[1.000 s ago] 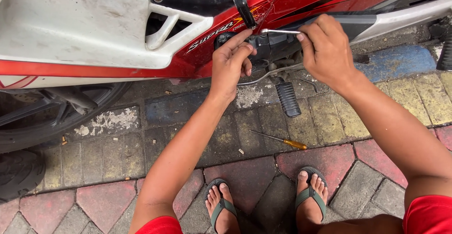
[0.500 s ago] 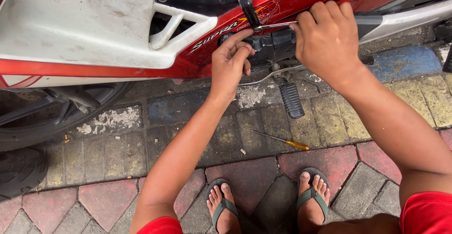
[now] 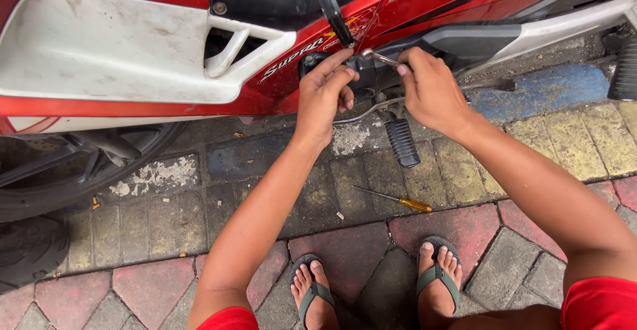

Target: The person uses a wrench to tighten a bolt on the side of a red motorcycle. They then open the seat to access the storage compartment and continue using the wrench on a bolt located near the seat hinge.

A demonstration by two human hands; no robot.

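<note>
Both hands work at the motorcycle engine (image 3: 371, 78): right hand (image 3: 431, 91) grips a metal wrench (image 3: 379, 58), left hand (image 3: 325, 94) steadies its head.

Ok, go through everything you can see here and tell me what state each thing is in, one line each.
Right hand: closed on a metal wrench at the motorbike's side.
Left hand: fingers pressed on the dark part beside the wrench, holding nothing.
Motorbike: parked, red and white panels scuffed.
Footpeg: folded out, unused.
Screwdriver: lying flat on the paving, untouched.
Sandals: on both feet.
</note>
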